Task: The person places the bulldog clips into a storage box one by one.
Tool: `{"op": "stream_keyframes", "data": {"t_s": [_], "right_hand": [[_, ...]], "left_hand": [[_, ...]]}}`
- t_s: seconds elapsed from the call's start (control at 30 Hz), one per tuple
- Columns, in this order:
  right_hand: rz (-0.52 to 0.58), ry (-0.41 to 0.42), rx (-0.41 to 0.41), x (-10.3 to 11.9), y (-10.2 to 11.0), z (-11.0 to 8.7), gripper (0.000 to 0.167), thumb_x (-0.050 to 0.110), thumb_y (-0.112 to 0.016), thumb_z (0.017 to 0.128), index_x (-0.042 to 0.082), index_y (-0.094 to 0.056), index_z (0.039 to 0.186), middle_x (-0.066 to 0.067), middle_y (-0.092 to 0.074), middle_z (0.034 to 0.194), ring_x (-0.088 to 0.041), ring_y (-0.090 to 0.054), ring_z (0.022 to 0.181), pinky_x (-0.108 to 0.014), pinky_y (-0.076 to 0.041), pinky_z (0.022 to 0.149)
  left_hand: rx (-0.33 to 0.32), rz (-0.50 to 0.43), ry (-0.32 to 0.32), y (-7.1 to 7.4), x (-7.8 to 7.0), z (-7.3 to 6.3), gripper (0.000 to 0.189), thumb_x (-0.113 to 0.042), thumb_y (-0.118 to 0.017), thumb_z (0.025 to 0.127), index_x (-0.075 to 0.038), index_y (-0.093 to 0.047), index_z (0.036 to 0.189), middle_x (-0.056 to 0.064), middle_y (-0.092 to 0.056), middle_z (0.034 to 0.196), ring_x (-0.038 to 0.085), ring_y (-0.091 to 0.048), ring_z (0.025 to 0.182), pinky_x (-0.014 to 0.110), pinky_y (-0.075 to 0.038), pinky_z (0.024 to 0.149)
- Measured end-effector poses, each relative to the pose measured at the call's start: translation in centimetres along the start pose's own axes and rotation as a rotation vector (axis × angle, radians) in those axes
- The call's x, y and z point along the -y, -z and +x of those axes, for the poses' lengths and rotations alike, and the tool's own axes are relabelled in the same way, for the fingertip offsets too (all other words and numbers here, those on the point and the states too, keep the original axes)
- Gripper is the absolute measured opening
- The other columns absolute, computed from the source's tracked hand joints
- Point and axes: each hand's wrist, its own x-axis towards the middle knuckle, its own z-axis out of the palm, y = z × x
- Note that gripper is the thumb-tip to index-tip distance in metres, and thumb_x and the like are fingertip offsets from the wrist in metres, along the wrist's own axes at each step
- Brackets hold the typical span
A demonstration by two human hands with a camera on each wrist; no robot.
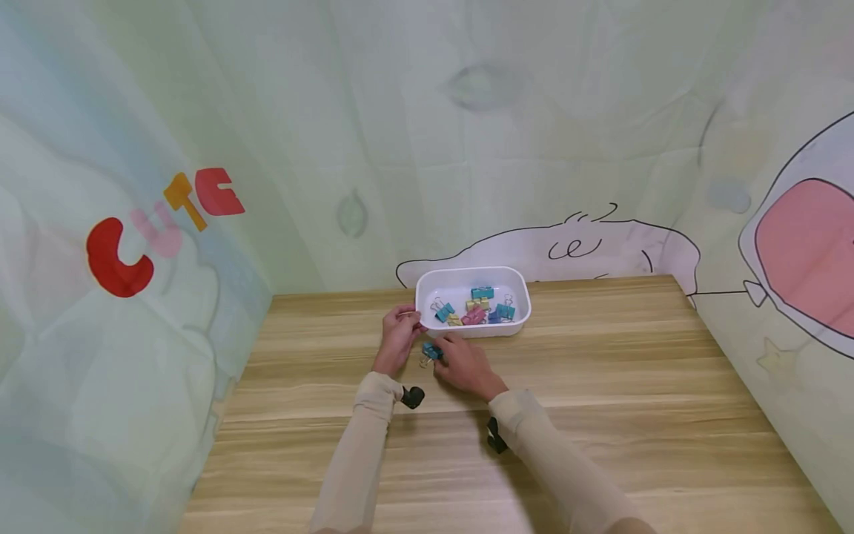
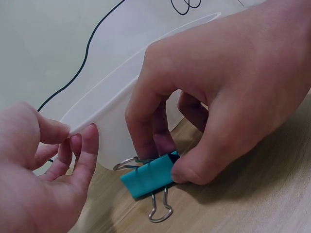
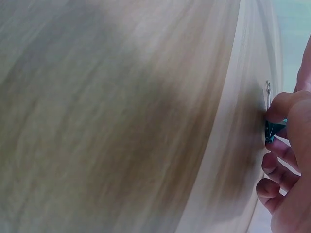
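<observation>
My right hand (image 1: 463, 363) pinches a teal binder clip (image 2: 149, 175) between thumb and fingers, just in front of a white plastic tray (image 1: 475, 333). Both wire handles of this clip stick out, one toward the tray and one toward the table. With thumb and fingertips, my left hand (image 1: 398, 337) grips the tray's rim at its near left corner. Inside the tray lie several binder clips: a teal clip (image 1: 482, 293) at the back, yellow ones, a pink clip (image 1: 474, 317) near the front and a blue one. In the right wrist view the held clip (image 3: 275, 128) shows only partly behind the thumb.
The tray stands at the back of a wood-grain table (image 1: 320, 415), close to a printed cloth backdrop (image 1: 400, 133). More cloth hangs along the left and right sides. Dark wrist cameras sit on both cuffs, a camera (image 1: 413, 397) on the left one.
</observation>
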Motion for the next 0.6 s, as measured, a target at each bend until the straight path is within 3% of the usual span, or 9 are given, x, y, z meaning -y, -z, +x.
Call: {"op": "stream_keyframes", "data": {"t_s": [0.43,0.6], "right_hand": [[0.031,0.027,-0.030,-0.21,0.21,-0.35,0.030,0.021,-0.076,0.085,0.013,-0.070,0.113,-0.005,-0.064,0.110,-0.021,-0.062,0.093,-0.037,-0.058,0.072],[0.041,0.062,-0.052,-0.12,0.86,-0.38,0.030,0.019,-0.076,0.086,0.013,-0.070,0.115,-0.004,-0.066,0.108,-0.021,-0.063,0.091,-0.036,-0.058,0.074]], "left_hand": [[-0.003,-0.016,-0.020,-0.03,-0.07,-0.36,0.028,0.007,-0.057,0.099,0.016,-0.054,0.126,0.028,-0.060,0.115,0.026,-0.063,0.089,0.022,-0.058,0.069],[-0.005,-0.006,-0.007,-0.05,-0.14,-0.23,0.031,0.006,-0.057,0.101,0.016,-0.053,0.129,0.030,-0.058,0.121,0.025,-0.063,0.089,0.020,-0.057,0.067]]}}
